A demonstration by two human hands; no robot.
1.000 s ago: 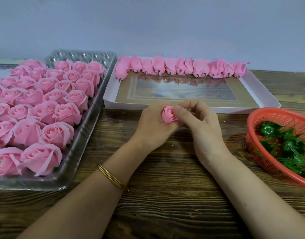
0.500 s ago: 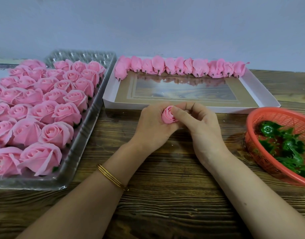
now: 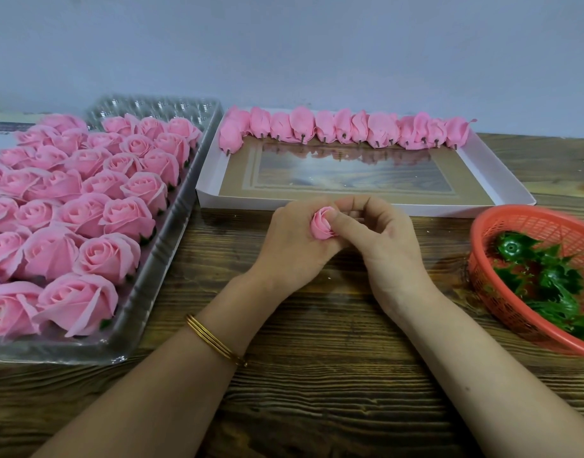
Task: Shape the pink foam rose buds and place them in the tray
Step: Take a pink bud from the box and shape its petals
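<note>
A small pink foam rose bud (image 3: 321,223) sits between both hands over the wooden table, just in front of the white tray (image 3: 502,180). My left hand (image 3: 293,246) cups it from the left with fingers curled round its base. My right hand (image 3: 379,239) pinches its right side, thumb pressed on the petals. A row of pink buds (image 3: 343,127) lies along the white tray's far edge, stems toward me. The tray's shiny floor in front of that row is bare.
A clear plastic tray (image 3: 142,292) at the left holds several opened pink roses (image 3: 85,219). An orange mesh basket (image 3: 515,226) with green plastic calyxes (image 3: 545,279) stands at the right edge. A blue-grey wall rises behind the table.
The bud has turned slightly between my fingers and my right thumb has slid further onto its petals. Both hands stay at the same spot.
</note>
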